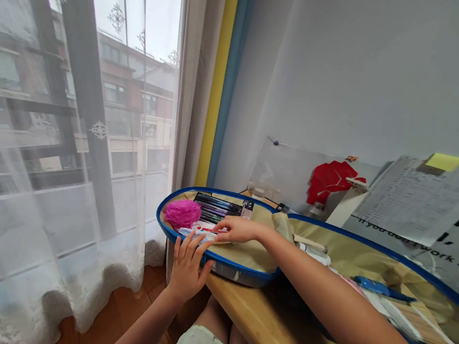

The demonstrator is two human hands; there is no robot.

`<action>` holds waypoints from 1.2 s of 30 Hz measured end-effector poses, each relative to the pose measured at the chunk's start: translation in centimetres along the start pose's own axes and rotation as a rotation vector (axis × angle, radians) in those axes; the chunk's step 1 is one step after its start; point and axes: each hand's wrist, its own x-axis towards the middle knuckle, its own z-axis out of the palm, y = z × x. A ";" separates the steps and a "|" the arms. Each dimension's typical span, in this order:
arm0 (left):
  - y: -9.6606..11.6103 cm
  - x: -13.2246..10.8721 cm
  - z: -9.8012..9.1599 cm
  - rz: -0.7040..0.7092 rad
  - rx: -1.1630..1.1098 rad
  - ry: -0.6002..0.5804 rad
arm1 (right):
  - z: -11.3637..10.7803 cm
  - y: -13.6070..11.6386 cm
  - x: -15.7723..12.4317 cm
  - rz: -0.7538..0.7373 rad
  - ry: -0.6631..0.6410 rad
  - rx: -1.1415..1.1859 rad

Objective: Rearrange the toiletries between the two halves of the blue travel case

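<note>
An open zip case [218,264] with a blue rim and beige lining lies on the desk. My left hand [188,267] comes up at its near rim, with the fingers closed around a white-and-blue tube [199,236]. My right hand [237,229] reaches across the case, its fingertips pinching a slim red-and-white item [211,229], perhaps a toothbrush. A pink mesh bath pouf [182,214] sits just left of it. Dark slim packaged sticks [217,207] lie at the far end. A blue-handled tool [378,288] and a white tube [315,254] lie in the other half.
The wooden desk edge [273,328] runs below the case, above my lap and a wooden floor. A sheer curtain [66,174] covers the window on the left. Printed papers [418,201], a yellow sticky note [444,162] and red paper [331,181] stand behind.
</note>
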 end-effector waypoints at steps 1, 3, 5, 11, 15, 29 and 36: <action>0.0 0.0 0.0 -0.001 0.005 -0.001 | 0.3 -0.1 -0.3 -0.029 -0.010 -0.009; 0.0 -0.1 0.0 0.002 0.015 -0.007 | 1.0 -0.5 -0.6 -0.051 -0.033 -0.035; -0.1 -0.1 0.0 0.000 0.021 -0.012 | 1.7 -0.9 -0.5 -0.035 -0.035 -0.056; -0.3 -0.3 0.2 0.014 0.026 -0.017 | 2.8 -2.3 -0.2 -0.014 0.021 -0.092; -0.4 -0.4 0.2 0.006 0.017 -0.020 | 2.0 -1.8 -0.6 -0.037 0.029 -0.064; -0.9 -0.6 0.5 0.018 0.034 -0.014 | -4.0 6.9 -13.7 0.470 0.477 -0.024; -0.9 -0.6 0.5 0.025 0.009 0.009 | -1.8 13.0 -22.7 0.692 0.560 0.092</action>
